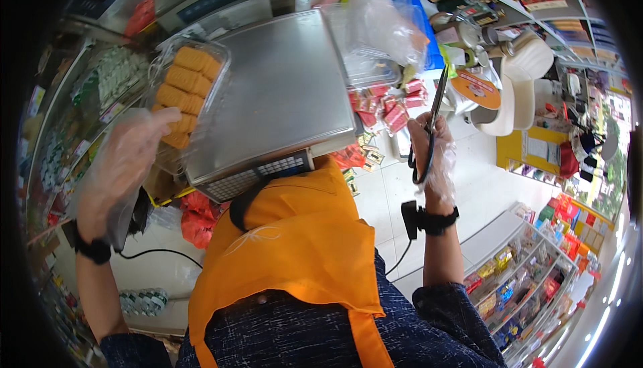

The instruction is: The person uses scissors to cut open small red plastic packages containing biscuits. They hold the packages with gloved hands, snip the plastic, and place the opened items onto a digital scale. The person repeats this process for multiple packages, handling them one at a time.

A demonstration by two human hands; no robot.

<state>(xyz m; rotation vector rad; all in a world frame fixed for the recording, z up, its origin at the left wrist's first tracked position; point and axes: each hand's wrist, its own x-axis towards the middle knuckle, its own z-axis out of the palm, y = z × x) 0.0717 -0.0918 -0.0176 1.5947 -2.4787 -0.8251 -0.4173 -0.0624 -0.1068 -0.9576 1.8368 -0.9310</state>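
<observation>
My left hand (133, 149), in a clear plastic glove, is blurred at the near end of a clear plastic tray (221, 59) of golden-brown pastries (188, 79). Its fingertips overlap the lowest pastries; whether they grip one cannot be told. The tray lies along the left edge of a scale's steel platform (276, 81). To the right of the platform, my gloved right hand (434, 142) holds scissors (438, 102) with dark handles, the long blades pointing up and away from me. Red-wrapped packets (389, 107) lie just left of that hand.
Clear plastic containers (371, 74) and a crumpled clear bag (387, 26) are behind the platform's right side. The scale's keypad (251, 174) faces my orange apron. A glass case (65, 117) stands left, a white chair (520, 86) right, and shelves of packaged goods (522, 282) lower right.
</observation>
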